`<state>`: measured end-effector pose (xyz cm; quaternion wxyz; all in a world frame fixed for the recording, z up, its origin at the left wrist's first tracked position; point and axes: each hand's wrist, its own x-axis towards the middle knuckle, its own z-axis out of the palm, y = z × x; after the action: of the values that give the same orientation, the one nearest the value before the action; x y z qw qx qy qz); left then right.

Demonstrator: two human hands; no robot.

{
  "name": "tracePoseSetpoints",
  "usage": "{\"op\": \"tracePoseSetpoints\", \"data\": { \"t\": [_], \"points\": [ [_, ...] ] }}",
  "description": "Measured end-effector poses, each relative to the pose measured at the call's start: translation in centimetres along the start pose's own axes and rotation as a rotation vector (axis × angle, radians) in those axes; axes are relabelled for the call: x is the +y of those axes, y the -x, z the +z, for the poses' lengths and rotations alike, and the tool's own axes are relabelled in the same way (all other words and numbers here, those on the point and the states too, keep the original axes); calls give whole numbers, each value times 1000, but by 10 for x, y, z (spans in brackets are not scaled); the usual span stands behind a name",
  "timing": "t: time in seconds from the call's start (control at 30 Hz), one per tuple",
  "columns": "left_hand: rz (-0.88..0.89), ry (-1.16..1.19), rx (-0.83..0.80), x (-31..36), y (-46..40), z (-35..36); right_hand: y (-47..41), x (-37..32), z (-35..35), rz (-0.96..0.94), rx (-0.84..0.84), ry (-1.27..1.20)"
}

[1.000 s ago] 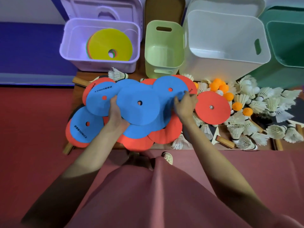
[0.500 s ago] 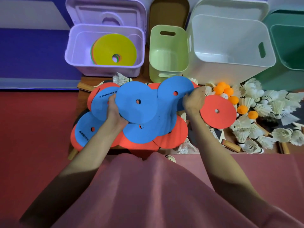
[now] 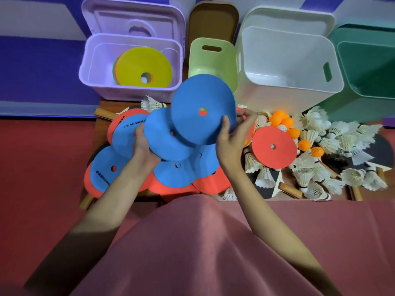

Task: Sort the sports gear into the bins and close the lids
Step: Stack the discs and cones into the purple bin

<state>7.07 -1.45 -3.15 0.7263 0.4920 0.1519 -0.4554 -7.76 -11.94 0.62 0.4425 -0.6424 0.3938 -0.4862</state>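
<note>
Two blue discs [image 3: 203, 107] lifted off heap, fanned rather than stacked, upper one tilted above lower [image 3: 164, 135]. Right hand [image 3: 229, 142] pinches upper disc's near edge, thumb on top; left hand [image 3: 142, 144] grips lower disc's left rim. More blue and red discs [image 3: 177, 174] lie beneath on low table. Purple bin [image 3: 130, 90], lid up, already holds yellow disc [image 3: 143, 65]. Risk: loose fan slipping from edge grips mid-carry; dragged discs scattering shuttlecocks [image 3: 333, 137], orange balls [image 3: 284, 122] nearby.
</note>
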Motion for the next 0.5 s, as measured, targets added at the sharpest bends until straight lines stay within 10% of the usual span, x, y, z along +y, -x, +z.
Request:
{"op": "tracePoseSetpoints", "data": {
  "t": [0.17, 0.5],
  "points": [
    [-27, 27, -42, -7, 14, -5, 32, 19, 18, 380, -242, -44],
    [13, 65, -78, -16, 27, -31, 61, 47, 1, 249, -339, 305]
  ]
}}
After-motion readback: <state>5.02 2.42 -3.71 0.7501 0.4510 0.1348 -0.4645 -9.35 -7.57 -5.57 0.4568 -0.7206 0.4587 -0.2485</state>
